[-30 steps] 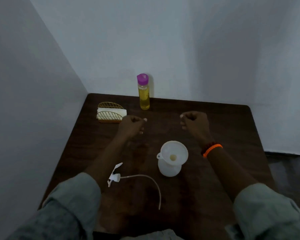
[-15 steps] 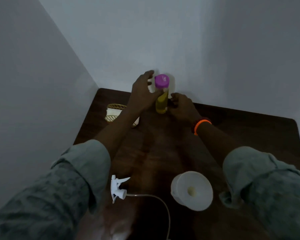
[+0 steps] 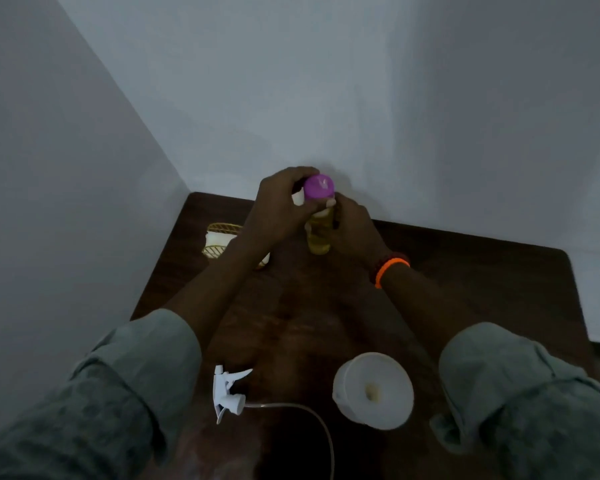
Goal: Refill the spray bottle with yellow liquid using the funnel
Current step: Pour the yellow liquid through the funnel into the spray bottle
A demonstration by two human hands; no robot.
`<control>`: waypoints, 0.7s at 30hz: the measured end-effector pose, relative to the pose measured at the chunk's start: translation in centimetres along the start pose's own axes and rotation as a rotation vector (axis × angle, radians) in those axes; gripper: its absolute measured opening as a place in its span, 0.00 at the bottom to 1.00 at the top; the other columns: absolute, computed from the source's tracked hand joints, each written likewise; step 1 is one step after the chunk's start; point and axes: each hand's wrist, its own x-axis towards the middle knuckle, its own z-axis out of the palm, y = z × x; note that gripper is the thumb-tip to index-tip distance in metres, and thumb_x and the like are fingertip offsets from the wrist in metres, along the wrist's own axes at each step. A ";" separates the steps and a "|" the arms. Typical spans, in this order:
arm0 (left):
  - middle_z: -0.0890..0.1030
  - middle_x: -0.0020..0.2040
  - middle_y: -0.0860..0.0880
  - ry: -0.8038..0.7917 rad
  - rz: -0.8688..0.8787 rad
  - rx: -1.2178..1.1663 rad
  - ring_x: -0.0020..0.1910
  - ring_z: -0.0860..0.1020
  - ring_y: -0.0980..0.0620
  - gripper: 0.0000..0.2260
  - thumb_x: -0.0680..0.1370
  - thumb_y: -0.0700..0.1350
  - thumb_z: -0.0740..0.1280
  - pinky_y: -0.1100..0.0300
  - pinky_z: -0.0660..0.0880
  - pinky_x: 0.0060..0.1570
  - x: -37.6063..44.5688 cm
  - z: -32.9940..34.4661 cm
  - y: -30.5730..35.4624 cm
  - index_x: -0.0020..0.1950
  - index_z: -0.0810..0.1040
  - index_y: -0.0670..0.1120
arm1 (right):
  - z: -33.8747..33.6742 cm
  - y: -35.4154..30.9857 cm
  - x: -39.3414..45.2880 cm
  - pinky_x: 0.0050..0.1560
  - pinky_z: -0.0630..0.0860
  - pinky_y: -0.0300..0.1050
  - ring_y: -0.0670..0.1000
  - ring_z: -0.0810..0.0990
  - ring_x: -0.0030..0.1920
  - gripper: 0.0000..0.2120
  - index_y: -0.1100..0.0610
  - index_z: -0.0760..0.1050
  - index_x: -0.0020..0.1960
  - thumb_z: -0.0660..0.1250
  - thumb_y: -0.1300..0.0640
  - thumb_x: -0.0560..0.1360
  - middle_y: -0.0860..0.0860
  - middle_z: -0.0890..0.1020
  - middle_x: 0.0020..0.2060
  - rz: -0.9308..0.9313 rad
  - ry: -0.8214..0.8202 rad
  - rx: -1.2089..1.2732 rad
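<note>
The bottle of yellow liquid (image 3: 318, 237) stands upright at the far edge of the worktop (image 3: 465, 289), close to the wall. The left hand (image 3: 280, 206) is closed around its purple cap (image 3: 319, 187). The right hand (image 3: 352, 228) is clamped on the bottle body just below the cap. Nearer than the bottle, the white funnel (image 3: 373, 389) sits in the spray bottle's neck. Left of the funnel, apart from it, lies the sprayer head (image 3: 230, 393) with its tube (image 3: 312, 420).

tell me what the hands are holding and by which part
Both hold the yellow liquid bottle: left hand on its purple cap, right hand around the body.
</note>
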 end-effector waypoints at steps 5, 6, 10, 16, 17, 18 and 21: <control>0.85 0.53 0.47 0.134 -0.010 -0.018 0.52 0.82 0.53 0.26 0.69 0.56 0.78 0.65 0.79 0.53 -2.4 -1.1 4.8 0.59 0.81 0.41 | -1.5 -3.5 -4.0 0.45 0.83 0.48 0.42 0.84 0.42 0.18 0.52 0.79 0.54 0.72 0.42 0.70 0.44 0.85 0.42 -0.046 0.103 -0.075; 0.85 0.52 0.47 0.157 -0.001 -0.013 0.51 0.82 0.53 0.25 0.69 0.56 0.78 0.67 0.78 0.52 -2.9 -1.4 5.9 0.58 0.82 0.41 | -1.9 -4.3 -4.8 0.44 0.83 0.49 0.43 0.83 0.42 0.17 0.53 0.79 0.54 0.72 0.43 0.70 0.44 0.84 0.41 -0.055 0.121 -0.098; 0.85 0.52 0.50 0.221 0.059 -0.008 0.50 0.81 0.57 0.23 0.70 0.56 0.78 0.67 0.78 0.50 -5.5 -2.8 9.8 0.59 0.82 0.44 | -3.0 -6.3 -7.6 0.44 0.83 0.51 0.48 0.83 0.42 0.20 0.56 0.78 0.55 0.72 0.44 0.70 0.49 0.85 0.44 -0.091 0.190 -0.172; 0.84 0.49 0.52 0.207 0.054 -0.087 0.48 0.83 0.58 0.14 0.73 0.47 0.77 0.62 0.82 0.46 -8.6 -4.9 12.3 0.57 0.82 0.45 | -5.1 -8.1 -11.2 0.53 0.82 0.54 0.50 0.84 0.50 0.26 0.55 0.78 0.58 0.76 0.42 0.67 0.51 0.85 0.51 -0.080 0.232 -0.122; 0.84 0.50 0.52 0.195 0.050 -0.115 0.49 0.83 0.57 0.16 0.72 0.47 0.77 0.62 0.82 0.46 -8.7 -5.2 12.5 0.57 0.81 0.45 | -5.1 -8.3 -11.7 0.54 0.82 0.54 0.51 0.83 0.51 0.25 0.56 0.78 0.59 0.77 0.44 0.67 0.51 0.85 0.51 -0.084 0.234 -0.120; 0.84 0.52 0.51 0.176 0.039 -0.144 0.50 0.83 0.57 0.19 0.71 0.47 0.78 0.62 0.82 0.46 -8.6 -5.5 12.8 0.59 0.80 0.45 | -5.1 -8.5 -12.2 0.54 0.82 0.54 0.50 0.83 0.51 0.25 0.56 0.78 0.59 0.77 0.44 0.68 0.51 0.85 0.51 -0.084 0.236 -0.115; 0.82 0.61 0.50 0.086 0.000 -0.205 0.57 0.81 0.54 0.29 0.68 0.50 0.80 0.61 0.82 0.51 -8.3 -5.7 13.5 0.66 0.77 0.46 | -4.8 -9.1 -13.8 0.54 0.82 0.53 0.50 0.84 0.51 0.27 0.56 0.78 0.60 0.77 0.43 0.67 0.51 0.85 0.52 -0.079 0.249 -0.083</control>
